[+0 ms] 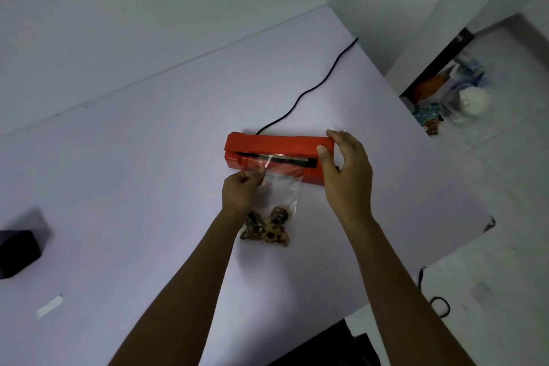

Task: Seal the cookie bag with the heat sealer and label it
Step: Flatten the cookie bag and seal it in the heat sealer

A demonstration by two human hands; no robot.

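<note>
An orange-red heat sealer (276, 145) lies across the middle of the white table (148, 157). The top edge of a clear plastic bag (282, 184) is tucked into its slot. Several chocolate-chip cookies (267, 229) sit at the bag's near end. My left hand (240, 193) pinches the bag's left edge close to the sealer. My right hand (346, 172) hovers at the sealer's right end, fingers spread, thumb and fingertips just touching the lid.
A black power cord (312, 89) runs from the sealer's back to the table's far right edge. A black box (17, 252) sits at the left edge, with a small white label strip (49, 306) nearer to me. Clutter (445, 98) lies on the floor at right.
</note>
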